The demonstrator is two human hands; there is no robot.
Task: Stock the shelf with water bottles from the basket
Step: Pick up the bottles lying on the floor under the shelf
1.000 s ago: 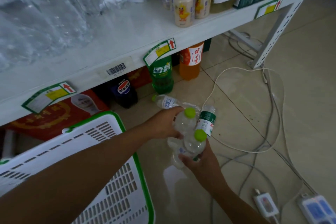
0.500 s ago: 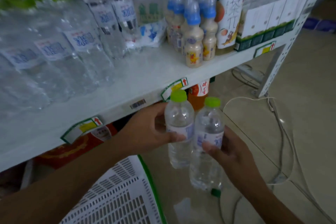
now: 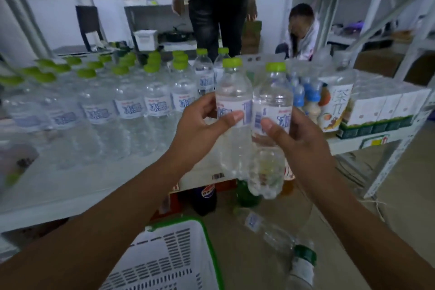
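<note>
My left hand (image 3: pixel 200 125) grips one clear water bottle (image 3: pixel 233 92) with a lime cap, held upright. Beside it, my right hand (image 3: pixel 296 139) grips a second water bottle (image 3: pixel 273 96) of the same kind. The two bottles touch side by side, in front of the white shelf (image 3: pixel 70 181). Several matching water bottles (image 3: pixel 131 106) stand in rows on the shelf's left part. The white basket with a green rim (image 3: pixel 164 259) sits on the floor below my left arm.
Small blue-capped bottles (image 3: pixel 303 99) and drink cartons (image 3: pixel 381 110) fill the shelf's right side. Soda bottles (image 3: pixel 204 198) stand under the shelf. Two bottles (image 3: pixel 270 231) lie on the floor to the right of the basket. People are behind the shelf.
Both hands have lifted the two bottles from the floor up to shelf height. The view has risen with them to face the shelf.
</note>
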